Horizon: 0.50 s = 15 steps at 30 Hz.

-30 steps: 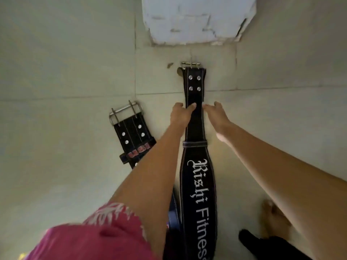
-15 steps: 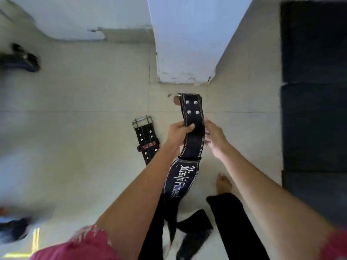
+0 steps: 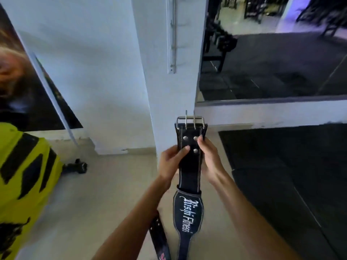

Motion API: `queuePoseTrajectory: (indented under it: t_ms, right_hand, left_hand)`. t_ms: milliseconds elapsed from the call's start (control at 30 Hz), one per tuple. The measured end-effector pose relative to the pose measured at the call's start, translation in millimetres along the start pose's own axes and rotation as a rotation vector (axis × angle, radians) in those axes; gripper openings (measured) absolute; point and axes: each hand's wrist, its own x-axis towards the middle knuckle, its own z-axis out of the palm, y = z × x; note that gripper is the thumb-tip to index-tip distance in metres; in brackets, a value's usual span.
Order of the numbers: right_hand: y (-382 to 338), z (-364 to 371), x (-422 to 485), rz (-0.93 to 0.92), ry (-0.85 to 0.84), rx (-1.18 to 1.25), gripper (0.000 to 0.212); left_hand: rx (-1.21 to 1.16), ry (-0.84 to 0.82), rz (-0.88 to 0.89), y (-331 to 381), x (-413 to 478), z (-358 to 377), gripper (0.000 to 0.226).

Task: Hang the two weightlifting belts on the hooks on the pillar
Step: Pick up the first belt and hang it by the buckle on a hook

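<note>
We grip the black belt [image 3: 189, 166] upright just below its buckle [image 3: 190, 120], left hand [image 3: 170, 163] and right hand [image 3: 210, 158] pinching its edges, hook rail [image 3: 171, 34] on the pillar [image 3: 169, 87] well above our hands, second belt [image 3: 159, 239] below the left forearm.

head-worn view, forward-down, close on pillar [image 3: 169, 94]

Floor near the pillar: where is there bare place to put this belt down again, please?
Free: the pale tiles left of the pillar, between the left hand and the dark object by the wall. Also free: the black mat right of the right hand. Crowded: below the forearms, where the second belt lies beside the held belt.
</note>
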Motion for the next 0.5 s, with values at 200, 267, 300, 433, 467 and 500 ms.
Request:
queuePoseTrajectory:
  t_ms: [200, 267, 300, 433, 467, 500]
  right_hand:
    - [-91.1, 18.8, -48.3, -0.15, -0.152, -0.018, 0.026]
    - [-117.7, 28.4, -58.6, -0.213, -0.141, -0.026, 0.02]
    - [-129.4, 34.7, -63.7, -0.235, -0.141, -0.027, 0.018]
    - [-152.3, 55.7, -81.6, -0.298, -0.183, -0.056, 0.027]
    - [-153.5, 59.3, -85.7, -0.306, -0.202, -0.061, 0.03]
    - [-155.2, 64.5, -92.5, -0.308, -0.227, -0.046, 0.032]
  left_hand:
    - [-0.021, 0.046, 0.322, 97.4, -36.0, 26.5, 0.017]
    - [0.083, 0.002, 0.287, 85.3, -58.5, 27.6, 0.009]
    - [0.163, -0.032, 0.244, 73.4, -70.0, 24.9, 0.013]
    - [0.327, -0.098, 0.243, 91.0, -97.6, 14.1, 0.02]
    - [0.274, -0.079, 0.302, 114.6, -99.2, 15.2, 0.02]
    - [0.205, -0.052, 0.362, 141.0, -102.9, 17.3, 0.019]
